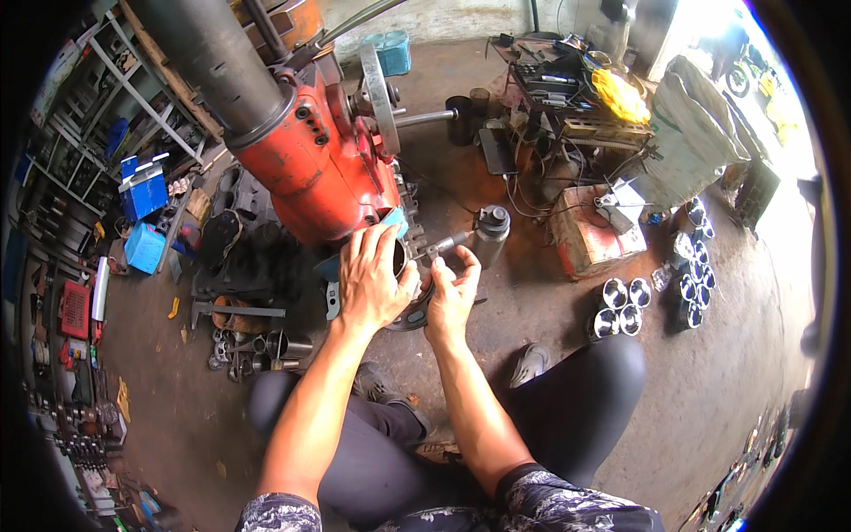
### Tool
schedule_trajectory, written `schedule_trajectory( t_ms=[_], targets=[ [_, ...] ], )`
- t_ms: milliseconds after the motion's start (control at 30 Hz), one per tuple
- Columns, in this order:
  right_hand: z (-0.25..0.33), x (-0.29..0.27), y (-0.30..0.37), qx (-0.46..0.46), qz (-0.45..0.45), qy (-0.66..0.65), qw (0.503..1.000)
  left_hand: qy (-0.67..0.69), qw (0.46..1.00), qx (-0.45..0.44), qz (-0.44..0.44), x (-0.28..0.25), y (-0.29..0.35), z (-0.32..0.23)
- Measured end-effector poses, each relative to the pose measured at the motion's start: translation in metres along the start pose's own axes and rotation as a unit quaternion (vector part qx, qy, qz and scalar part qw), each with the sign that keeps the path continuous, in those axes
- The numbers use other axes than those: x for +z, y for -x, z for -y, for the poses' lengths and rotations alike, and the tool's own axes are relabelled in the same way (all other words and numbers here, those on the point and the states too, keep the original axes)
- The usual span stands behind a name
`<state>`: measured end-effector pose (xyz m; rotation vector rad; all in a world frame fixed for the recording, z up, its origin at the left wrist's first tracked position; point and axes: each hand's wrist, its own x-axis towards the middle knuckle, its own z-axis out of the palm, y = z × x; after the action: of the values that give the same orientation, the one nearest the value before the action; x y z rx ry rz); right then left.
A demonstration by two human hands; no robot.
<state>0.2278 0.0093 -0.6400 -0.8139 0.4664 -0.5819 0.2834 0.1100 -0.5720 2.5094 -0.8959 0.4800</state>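
My left hand point(374, 279) is curved over a round, hollow metal part point(400, 256), its fingers on top and its thumb along the side. Most of that part is hidden behind the hand. To its right, my right hand point(452, 297) has thumb and fingers closed around a silver tool with a slim barrel, which looks like a micrometer point(448, 243). Its inner end reaches toward the round part; I cannot tell whether they touch. Just beyond both hands stands a red machine point(324, 168) with a thick grey column, and a blue-green piece point(394, 219) shows at its lower edge.
A grey bottle point(490, 232) stands right of the micrometer. Further right are a carton point(596, 230) and several shiny metal cylinders point(618, 308). A caliper point(239, 309) lies on parts at the left. Behind, a cluttered bench point(572, 89) holds tools and a yellow bag point(620, 95).
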Motion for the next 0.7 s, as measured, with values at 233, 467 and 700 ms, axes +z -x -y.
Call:
schedule_trajectory(
  t_ms=[233,467,700],
  targets=[
    [0.000,-0.003,-0.002,0.024,0.006,-0.025,0.999,-0.002,1.000,0.005,-0.017,0.001,-0.001,-0.002],
    [0.001,-0.010,-0.010,0.061,0.030,-0.019,0.998,-0.007,1.000,0.001,-0.020,0.001,-0.001,-0.003],
    [-0.005,-0.008,-0.008,0.035,0.041,-0.041,0.998,-0.005,1.000,0.001,-0.020,0.000,-0.001,-0.003]
  ],
)
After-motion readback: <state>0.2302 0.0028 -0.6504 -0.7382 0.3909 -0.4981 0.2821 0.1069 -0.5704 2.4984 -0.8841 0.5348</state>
